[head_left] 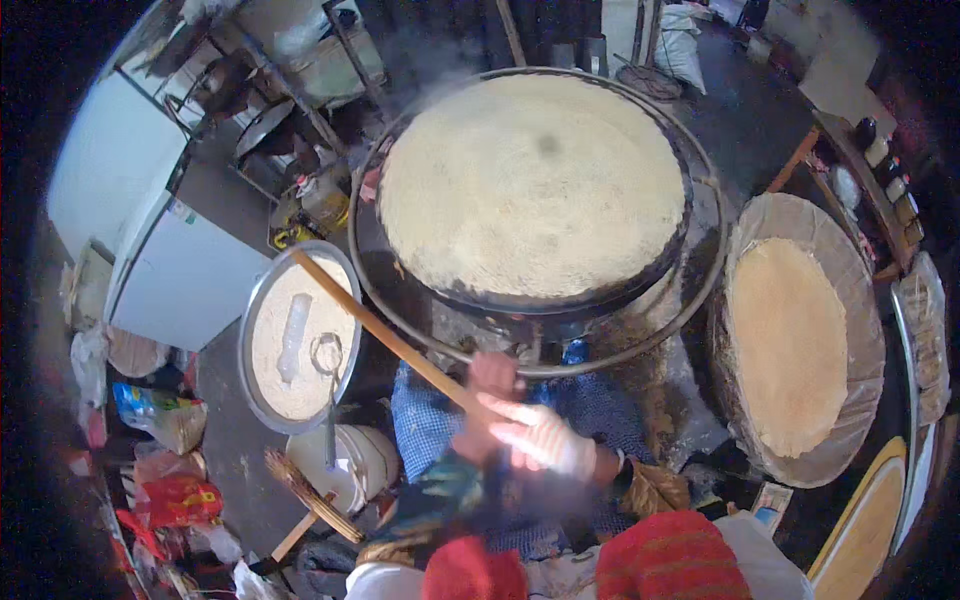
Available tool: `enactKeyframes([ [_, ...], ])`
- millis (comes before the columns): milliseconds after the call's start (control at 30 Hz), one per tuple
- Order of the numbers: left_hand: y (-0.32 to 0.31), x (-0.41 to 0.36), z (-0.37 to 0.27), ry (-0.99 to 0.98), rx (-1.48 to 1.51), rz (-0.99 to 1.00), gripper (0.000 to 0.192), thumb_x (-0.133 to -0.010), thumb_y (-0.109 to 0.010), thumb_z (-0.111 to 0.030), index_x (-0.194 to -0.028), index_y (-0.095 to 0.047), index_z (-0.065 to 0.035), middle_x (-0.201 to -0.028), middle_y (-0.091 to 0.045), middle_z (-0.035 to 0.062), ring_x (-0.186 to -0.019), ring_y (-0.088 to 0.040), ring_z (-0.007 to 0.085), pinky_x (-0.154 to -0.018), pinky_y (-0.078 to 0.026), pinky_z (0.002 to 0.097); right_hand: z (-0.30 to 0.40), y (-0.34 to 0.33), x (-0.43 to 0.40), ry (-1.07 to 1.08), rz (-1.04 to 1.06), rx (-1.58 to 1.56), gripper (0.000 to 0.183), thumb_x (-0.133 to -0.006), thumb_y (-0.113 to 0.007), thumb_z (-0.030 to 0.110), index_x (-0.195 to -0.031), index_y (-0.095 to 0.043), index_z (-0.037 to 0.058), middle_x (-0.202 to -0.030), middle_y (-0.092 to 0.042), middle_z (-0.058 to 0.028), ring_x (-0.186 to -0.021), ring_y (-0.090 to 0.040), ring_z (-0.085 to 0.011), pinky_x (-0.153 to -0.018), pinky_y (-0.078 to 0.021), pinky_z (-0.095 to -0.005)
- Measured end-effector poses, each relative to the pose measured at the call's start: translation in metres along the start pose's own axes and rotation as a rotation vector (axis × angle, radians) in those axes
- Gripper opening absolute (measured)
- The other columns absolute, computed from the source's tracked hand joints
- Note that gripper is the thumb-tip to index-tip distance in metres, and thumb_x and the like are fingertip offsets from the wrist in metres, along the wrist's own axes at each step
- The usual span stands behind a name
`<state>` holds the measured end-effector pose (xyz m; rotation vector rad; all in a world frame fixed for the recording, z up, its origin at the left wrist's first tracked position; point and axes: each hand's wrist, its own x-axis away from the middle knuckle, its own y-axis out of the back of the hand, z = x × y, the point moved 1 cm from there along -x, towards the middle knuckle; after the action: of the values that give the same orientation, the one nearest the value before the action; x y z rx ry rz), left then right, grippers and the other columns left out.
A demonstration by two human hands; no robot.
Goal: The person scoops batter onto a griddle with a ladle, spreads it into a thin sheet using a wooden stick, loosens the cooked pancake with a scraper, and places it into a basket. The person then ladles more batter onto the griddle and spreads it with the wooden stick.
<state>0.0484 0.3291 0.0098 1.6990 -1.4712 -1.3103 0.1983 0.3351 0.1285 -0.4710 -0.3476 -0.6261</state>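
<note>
A long wooden stick (375, 328) slants from above the metal basin's far rim to my hands. My bare left hand (484, 405), blurred, closes around its near end. Against that end lies my right hand (541, 441) in a striped white glove; blur hides whether its fingers grip. Beyond my hands a pale, thin round flatbread or batter sheet (532, 187) covers a large round griddle (510, 298), with steam at its far left. The metal basin (247, 375) at left holds pale batter (281, 322), a clear plastic bottle (295, 337) and a metal-handled ladle (330, 427).
A metal ring (714, 247) circles the griddle. At right, a plastic-covered round tray (855, 345) bears tan flatbread (791, 345). A white bucket (337, 457), a bundled-straw tool (315, 495) and an oil jug (326, 202) stand left. My red-covered knees (671, 559) are below.
</note>
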Motion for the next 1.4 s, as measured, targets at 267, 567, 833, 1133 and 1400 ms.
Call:
enactKeyframes([
  [267, 0.078, -0.091, -0.083, -0.322, -0.052, 0.142, 0.071, -0.085, -0.050, -0.043, -0.133, -0.031, 0.0052, -0.141, -0.027, 0.0245, -0.133, -0.024, 0.0390, -0.107, -0.015, 0.0568, -0.051, 0.065, 0.138, -0.075, -0.452, 0.041, 0.053, -0.090, -0.044, 0.011, -0.142, -0.031, 0.0155, -0.057, -0.052, -0.0034, -0.044, -0.048, -0.0080, -0.041, -0.0400, -0.0225],
  [567, -0.061, -0.246, -0.115, -0.835, -0.098, 0.123, 0.067, -0.071, -0.049, -0.055, -0.102, -0.053, 0.0051, -0.111, -0.052, 0.0229, -0.114, -0.045, 0.0398, -0.099, -0.036, 0.0440, -0.065, 0.086, 0.153, 0.074, -0.543, -0.503, 0.054, -0.096, -0.040, 0.023, -0.145, -0.018, 0.0177, -0.048, -0.035, 0.0017, -0.038, -0.033, -0.0082, -0.038, -0.0304, -0.0247],
  [833, -0.015, -0.291, -0.012, -0.608, -0.208, 0.049, 0.057, -0.070, -0.053, -0.053, -0.090, -0.057, 0.0008, -0.100, -0.056, 0.0191, -0.108, -0.050, 0.0359, -0.096, -0.039, 0.0417, -0.010, 0.130, 0.064, 0.105, -0.079, -0.915, 0.045, -0.098, -0.039, 0.028, -0.141, -0.026, 0.0318, -0.050, -0.025, 0.0060, -0.039, -0.025, -0.0055, -0.041, -0.0253, -0.0215],
  [1133, 0.067, -0.234, 0.111, -0.340, -0.253, 0.033, 0.064, -0.075, -0.050, -0.056, -0.100, -0.052, 0.0026, -0.108, -0.055, 0.0193, -0.111, -0.048, 0.0381, -0.097, -0.039, 0.0423, 0.020, 0.088, -0.020, -0.005, -0.055, -0.443, 0.048, -0.098, -0.039, 0.020, -0.143, -0.026, 0.0170, -0.050, -0.036, 0.0040, -0.038, -0.034, -0.0053, -0.036, -0.0268, -0.0220],
  [1400, 0.097, -0.090, 0.141, -0.163, -0.485, 0.086, 0.082, -0.069, -0.059, -0.046, -0.127, -0.038, 0.0074, -0.134, -0.038, 0.0251, -0.128, -0.033, 0.0415, -0.106, -0.024, 0.0500, -0.041, 0.044, -0.013, 0.099, -0.138, 0.095, 0.050, -0.092, -0.051, 0.021, -0.139, -0.036, 0.0259, -0.063, -0.055, -0.0038, -0.052, -0.056, -0.0114, -0.052, -0.0483, -0.0274],
])
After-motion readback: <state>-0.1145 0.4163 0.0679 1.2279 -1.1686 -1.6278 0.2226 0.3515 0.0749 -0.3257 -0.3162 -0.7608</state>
